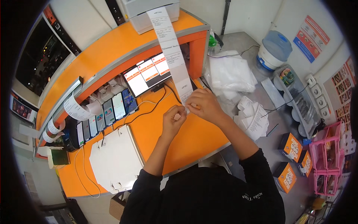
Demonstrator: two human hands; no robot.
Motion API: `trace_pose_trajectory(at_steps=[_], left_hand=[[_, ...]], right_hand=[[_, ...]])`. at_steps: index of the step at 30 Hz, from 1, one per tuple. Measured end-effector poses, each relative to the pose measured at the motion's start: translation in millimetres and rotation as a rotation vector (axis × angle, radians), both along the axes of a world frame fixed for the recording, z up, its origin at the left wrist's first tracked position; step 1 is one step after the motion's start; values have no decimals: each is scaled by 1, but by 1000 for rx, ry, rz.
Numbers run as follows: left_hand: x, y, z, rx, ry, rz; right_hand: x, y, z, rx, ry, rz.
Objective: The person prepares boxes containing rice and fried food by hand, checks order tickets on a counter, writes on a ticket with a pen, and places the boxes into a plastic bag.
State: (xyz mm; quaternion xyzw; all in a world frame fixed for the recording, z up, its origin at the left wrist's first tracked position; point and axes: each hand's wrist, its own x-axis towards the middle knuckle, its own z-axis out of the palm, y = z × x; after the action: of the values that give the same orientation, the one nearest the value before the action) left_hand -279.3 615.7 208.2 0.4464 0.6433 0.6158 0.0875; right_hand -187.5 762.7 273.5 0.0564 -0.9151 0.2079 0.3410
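Note:
A long strip of printed receipt paper point(174, 53) hangs from a white printer point(152, 15) on the raised orange shelf. Its lower end lies between my two hands over the orange counter. My left hand point(173, 119) has thumb and fingertips closed on the strip's bottom edge. Just right of it, my right hand point(202, 105) pinches the strip at its lower right edge. The fingers hide the very end of the paper. Behind the strip stands a lit tablet point(148, 74), partly covered by it.
Several phones point(119, 105) stand in a row under the shelf, with cables before them. Flat white cardboard sheets point(114, 159) lie at the left. On the metal table are crumpled receipts point(251, 119), plastic bags point(230, 71), orange-and-black boxes point(286, 177) and a pink rack point(325, 159).

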Motion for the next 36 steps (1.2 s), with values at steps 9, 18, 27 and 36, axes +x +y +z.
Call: trace_pose_trajectory(at_steps=[9, 18, 27, 36], left_hand=[[48, -6, 26, -85, 260, 575], [218, 63, 29, -332, -876, -376], [440, 140, -12, -150, 519, -1203], [518, 163, -74, 113, 836, -1232]], right_hand=[[62, 25, -17, -570, 452, -300], [264, 11, -42, -587, 141, -595], [557, -40, -78, -998, 642, -1427], [604, -101, -107, -1332, 756, -1384]])
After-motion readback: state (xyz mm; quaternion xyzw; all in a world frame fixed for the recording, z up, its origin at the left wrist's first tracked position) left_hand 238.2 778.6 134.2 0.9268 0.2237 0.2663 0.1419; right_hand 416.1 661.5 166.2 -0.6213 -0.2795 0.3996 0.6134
